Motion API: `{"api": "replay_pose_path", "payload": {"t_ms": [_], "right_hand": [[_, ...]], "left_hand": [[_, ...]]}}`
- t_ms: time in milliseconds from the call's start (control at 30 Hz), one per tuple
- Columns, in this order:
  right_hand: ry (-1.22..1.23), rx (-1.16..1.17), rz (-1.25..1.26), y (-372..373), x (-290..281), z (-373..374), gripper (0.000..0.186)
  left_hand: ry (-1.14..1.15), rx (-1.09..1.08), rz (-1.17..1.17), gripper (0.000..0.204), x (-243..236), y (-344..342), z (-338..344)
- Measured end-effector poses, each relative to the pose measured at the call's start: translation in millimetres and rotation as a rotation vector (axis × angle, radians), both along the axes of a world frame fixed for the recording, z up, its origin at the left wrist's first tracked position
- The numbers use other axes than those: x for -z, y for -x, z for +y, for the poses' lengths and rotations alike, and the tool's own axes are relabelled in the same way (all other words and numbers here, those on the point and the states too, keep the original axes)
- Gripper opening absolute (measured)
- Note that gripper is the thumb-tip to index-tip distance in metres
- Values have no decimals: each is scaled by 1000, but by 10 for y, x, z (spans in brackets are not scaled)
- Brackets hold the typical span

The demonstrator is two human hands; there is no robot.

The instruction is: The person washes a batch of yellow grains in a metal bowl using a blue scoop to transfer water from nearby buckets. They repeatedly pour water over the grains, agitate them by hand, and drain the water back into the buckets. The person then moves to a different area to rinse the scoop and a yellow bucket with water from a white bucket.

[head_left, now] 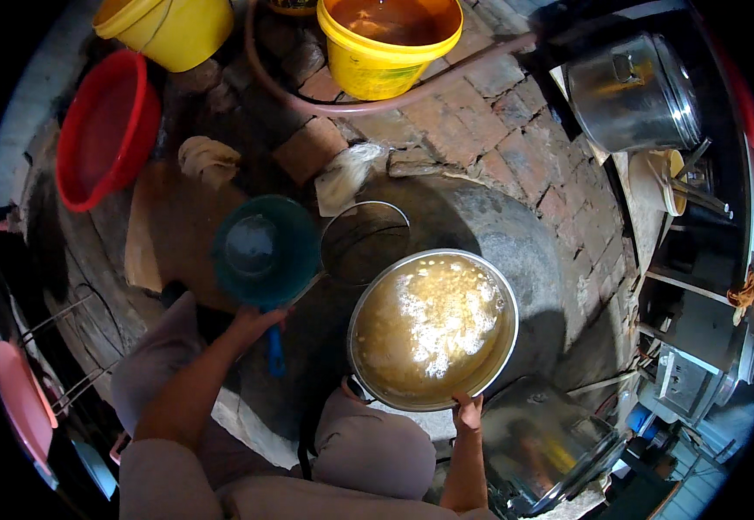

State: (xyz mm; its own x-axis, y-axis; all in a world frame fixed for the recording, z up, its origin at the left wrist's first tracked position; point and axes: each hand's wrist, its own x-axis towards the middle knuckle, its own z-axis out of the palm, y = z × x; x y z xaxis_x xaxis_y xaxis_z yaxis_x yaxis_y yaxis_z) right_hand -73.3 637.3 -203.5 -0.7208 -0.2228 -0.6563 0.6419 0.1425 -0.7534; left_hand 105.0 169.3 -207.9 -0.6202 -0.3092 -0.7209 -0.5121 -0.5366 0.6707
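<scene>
My left hand (255,324) is closed round the blue handle of a teal plastic dipper (260,212). A thin stick runs from beside these fingers to a round wire-rimmed strainer (409,227); whether the hand holds that too I cannot tell. My right hand (467,411) grips the near right rim of a wide metal basin (516,319). Yellowish liquid (385,338) with pale bean-like bits fills the basin, under bright glare. The basin is beside my raised knee (372,446). Its underside is hidden.
Yellow buckets (385,74) stand at the far side, one with brown liquid. A red basin (104,130) and a wooden board (164,225) are at left. A hose (351,109) crosses the brick floor. At right are a steel pot (628,91) and a large lidded pan (541,442).
</scene>
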Motion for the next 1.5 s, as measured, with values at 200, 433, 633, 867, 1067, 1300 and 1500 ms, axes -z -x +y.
{"api": "replay_pose_path", "payload": {"t_ms": [200, 433, 633, 867, 1067, 1300, 1500], "right_hand": [[-93, -44, 128, -113, 107, 115, 20], [-226, -178, 314, -138, 56, 147, 14], [-174, 44, 38, -101, -162, -88, 16], [-121, 41, 60, -80, -206, -111, 20], [-228, -22, 93, -92, -329, -203, 22], [-489, -520, 694, -87, -339, -82, 28], [-522, -537, 766, -131, -219, 104, 40]], "left_hand": [[-12, 30, 7, 32, 178, -25, -16], [-24, -5, 23, 30, 93, 57, -30], [-2, 1, 46, 30, 244, -44, 12], [13, 18, 51, 32, 211, -22, 1], [20, 24, 15, 32, 169, -30, 10], [58, 26, 37, 28, 228, -41, 46], [94, 59, 99, 39, 353, -73, 82]]}}
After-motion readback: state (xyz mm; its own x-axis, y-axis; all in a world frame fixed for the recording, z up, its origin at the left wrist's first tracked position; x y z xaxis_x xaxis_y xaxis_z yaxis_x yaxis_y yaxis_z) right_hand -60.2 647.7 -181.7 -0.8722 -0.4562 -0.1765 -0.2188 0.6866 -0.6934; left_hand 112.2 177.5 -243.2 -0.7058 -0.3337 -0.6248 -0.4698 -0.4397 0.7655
